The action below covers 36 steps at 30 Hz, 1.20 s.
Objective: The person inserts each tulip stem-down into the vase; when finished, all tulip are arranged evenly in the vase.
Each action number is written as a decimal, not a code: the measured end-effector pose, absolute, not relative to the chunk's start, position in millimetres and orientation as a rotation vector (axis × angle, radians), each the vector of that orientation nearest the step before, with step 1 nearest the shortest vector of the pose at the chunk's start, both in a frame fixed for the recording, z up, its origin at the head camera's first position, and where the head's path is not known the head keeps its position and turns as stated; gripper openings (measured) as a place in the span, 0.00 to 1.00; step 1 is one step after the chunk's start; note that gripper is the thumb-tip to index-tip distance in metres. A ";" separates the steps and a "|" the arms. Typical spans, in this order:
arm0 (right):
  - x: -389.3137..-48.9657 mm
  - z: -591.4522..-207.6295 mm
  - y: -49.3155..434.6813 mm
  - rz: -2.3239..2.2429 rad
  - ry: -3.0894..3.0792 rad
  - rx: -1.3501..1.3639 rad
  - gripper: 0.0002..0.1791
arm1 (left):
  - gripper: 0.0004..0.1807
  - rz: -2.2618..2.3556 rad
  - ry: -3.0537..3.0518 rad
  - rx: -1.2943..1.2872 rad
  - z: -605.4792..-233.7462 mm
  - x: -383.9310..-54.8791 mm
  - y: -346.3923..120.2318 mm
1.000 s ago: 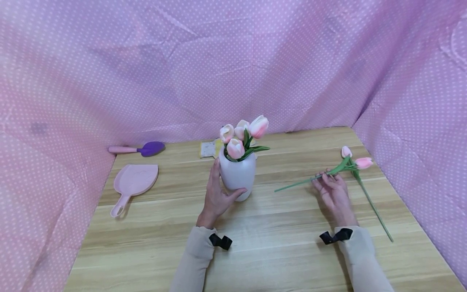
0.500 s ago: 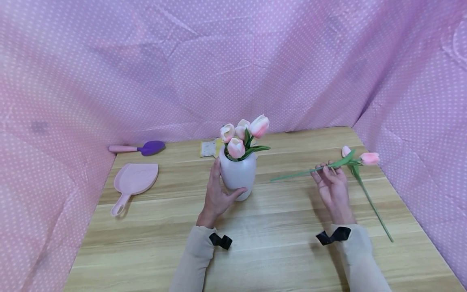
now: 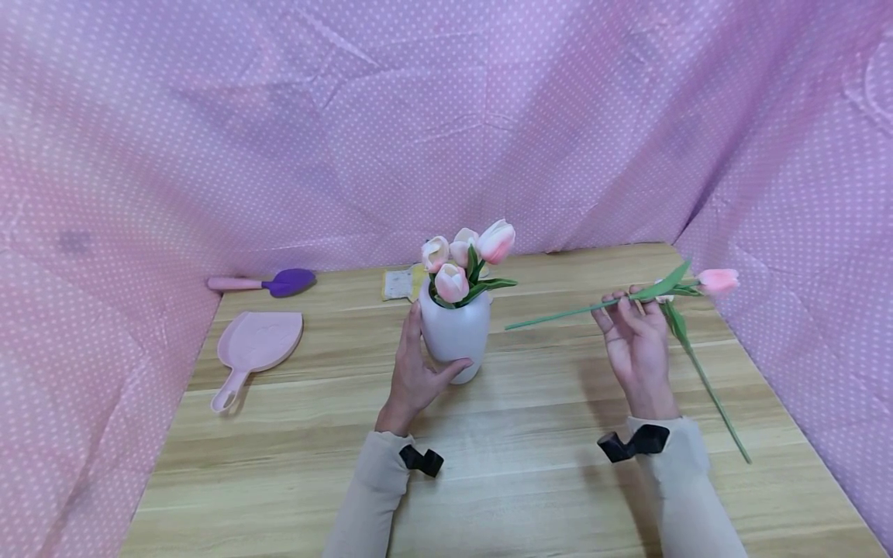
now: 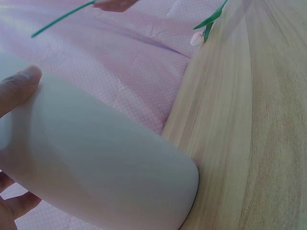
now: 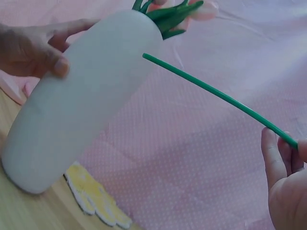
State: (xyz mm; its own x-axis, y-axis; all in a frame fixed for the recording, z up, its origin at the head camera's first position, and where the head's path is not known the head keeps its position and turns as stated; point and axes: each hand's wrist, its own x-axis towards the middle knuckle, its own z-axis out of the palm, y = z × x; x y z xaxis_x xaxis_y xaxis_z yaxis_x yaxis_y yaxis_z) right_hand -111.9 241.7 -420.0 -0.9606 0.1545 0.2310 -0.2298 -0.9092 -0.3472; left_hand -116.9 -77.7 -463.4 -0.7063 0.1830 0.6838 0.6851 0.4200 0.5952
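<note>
A white vase stands on the wooden table, with several pale pink tulips and green leaves above its rim. My left hand grips the vase's left side, thumb across the front. My right hand pinches an artificial tulip by its green stem. Raised over the table, this tulip has its pink bloom to the right and its stem end toward the vase. In the right wrist view the stem tip overlaps the vase's upper edge. Another tulip lies beyond my right hand, its bloom mostly hidden.
To the left lie a pink dustpan and, behind it, a trowel with purple blade and pink handle. A yellow and white glove-like item is partly hidden behind the vase. Pink dotted cloth hangs around the table's far sides.
My right hand has lifted the tulip off the table, bringing it up and its stem end a little left toward the vase. My left hand and the vase have stayed put.
</note>
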 end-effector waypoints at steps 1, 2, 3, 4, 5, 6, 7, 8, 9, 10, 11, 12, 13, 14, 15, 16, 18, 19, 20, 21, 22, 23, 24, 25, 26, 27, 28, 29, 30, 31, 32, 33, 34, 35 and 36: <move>-112.2 -416.7 239.9 2.875 -0.552 0.311 0.09 | 0.58 -1.249 -2.152 -0.733 -463.4 -116.9 -77.8; -112.3 -413.4 238.0 2.876 -0.543 0.327 0.10 | 0.58 -1.246 -2.153 -0.733 -463.3 -116.9 -77.8; -112.5 -410.1 236.0 2.876 -0.534 0.344 0.10 | 0.58 -1.242 -2.154 -0.732 -463.3 -116.9 -77.9; -112.6 -406.6 233.7 2.875 -0.529 0.358 0.11 | 0.59 -1.240 -2.154 -0.733 -463.4 -116.8 -78.1; -112.7 -403.2 231.3 2.873 -0.526 0.369 0.11 | 0.59 -1.238 -2.154 -0.734 -463.4 -116.8 -78.2; -112.8 -399.8 228.7 2.872 -0.524 0.378 0.11 | 0.59 -1.238 -2.153 -0.735 -463.5 -116.7 -78.3; -112.9 -396.3 225.9 2.861 -0.540 0.380 0.11 | 0.60 -1.239 -2.152 -0.736 -463.5 -116.8 -78.5; -113.0 -393.1 223.0 2.850 -0.556 0.377 0.11 | 0.61 -1.241 -2.151 -0.736 -463.5 -116.9 -78.6; -113.2 -390.2 220.2 2.848 -0.556 0.383 0.11 | 0.62 -1.242 -2.148 -0.737 -463.6 -116.9 -78.7; -113.2 -387.4 217.3 2.841 -0.564 0.385 0.11 | 0.62 -1.243 -2.147 -0.738 -463.7 -117.1 -78.8; -113.3 -385.0 214.5 2.827 -0.589 0.381 0.11 | 0.63 -1.245 -2.146 -0.738 -463.9 -117.3 -78.8; -113.4 -382.7 211.8 2.822 -0.594 0.385 0.10 | 0.64 -1.244 -2.146 -0.737 -464.1 -117.5 -78.8; -113.6 -380.5 209.0 2.807 -0.620 0.381 0.10 | 0.64 -1.243 -2.146 -0.735 -464.0 -117.5 -78.8; -113.7 -378.5 206.4 2.802 -0.627 0.381 0.10 | 0.64 -1.243 -2.145 -0.734 -464.1 -117.5 -78.8; -113.8 -376.7 203.9 2.797 -0.633 0.385 0.09 | 0.64 -1.243 -2.147 -0.732 -464.2 -117.5 -78.8; -113.8 -374.9 201.4 2.792 -0.636 0.387 0.09 | 0.64 -1.243 -2.148 -0.731 -464.5 -117.6 -78.8; -114.2 -371.6 196.5 2.787 -0.631 0.400 0.09 | 0.63 -1.245 -2.150 -0.727 -464.8 -117.4 -78.9; -114.3 -370.2 194.1 2.775 -0.648 0.400 0.09 | 0.63 -1.247 -2.152 -0.725 -464.9 -117.5 -78.9; -114.3 -368.9 191.8 2.776 -0.637 0.409 0.09 | 0.63 -1.246 -2.153 -0.723 -465.3 -117.6 -78.9; -114.4 -367.8 189.6 2.777 -0.626 0.422 0.09 | 0.62 -1.244 -2.156 -0.722 -465.4 -117.7 -78.9; -114.7 -366.7 187.4 2.777 -0.619 0.432 0.09 | 0.62 -1.245 -2.156 -0.722 -465.4 -117.6 -78.8; -114.8 -365.5 185.2 2.768 -0.632 0.433 0.09 | 0.62 -1.246 -2.158 -0.721 -465.3 -117.5 -78.8; -115.0 -364.6 183.1 2.765 -0.633 0.439 0.09 | 0.62 -1.244 -2.161 -0.720 -465.2 -117.5 -78.8; -115.1 -363.7 181.2 2.755 -0.649 0.438 0.09 | 0.62 -1.243 -2.163 -0.718 -465.1 -117.4 -78.7; -115.3 -362.8 179.3 2.756 -0.642 0.444 0.09 | 0.62 -1.242 -2.164 -0.718 -464.8 -117.1 -78.6; -115.5 -362.1 177.4 2.753 -0.644 0.450 0.09 | 0.62 -1.243 -2.164 -0.718 -464.6 -116.9 -78.6; -115.6 -361.4 175.7 2.752 -0.641 0.456 0.09 | 0.62 -1.243 -2.164 -0.718 -464.6 -116.7 -78.5; -115.7 -360.7 174.0 2.750 -0.636 0.463 0.09 | 0.62 -1.240 -2.164 -0.717 -464.8 -116.9 -78.6; -115.9 -360.4 172.6 2.746 -0.633 0.469 0.09 | 0.62 -1.241 -2.164 -0.717 -464.9 -116.9 -78.5; -116.1 -360.1 171.2 2.743 -0.629 0.476 0.09 | 0.61 -1.243 -2.161 -0.719 -464.7 -116.8 -78.5; -116.2 -359.7 169.9 2.743 -0.619 0.486 0.09 | 0.61 -1.245 -2.158 -0.720 -464.6 -116.8 -78.5; -116.4 -359.2 168.8 2.736 -0.619 0.491 0.10 | 0.61 -1.245 -2.156 -0.721 -464.7 -117.0 -78.5; -116.6 -359.0 167.8 2.730 -0.618 0.496 0.10 | 0.60 -1.244 -2.155 -0.723 -464.8 -117.1 -78.6; -116.8 -358.8 166.9 2.722 -0.620 0.500 0.10 | 0.60 -1.243 -2.153 -0.724 -465.0 -117.3 -78.7; -117.2 -358.7 166.1 2.713 -0.624 0.502 0.10 | 0.59 -1.245 -2.152 -0.726 -465.0 -117.4 -78.7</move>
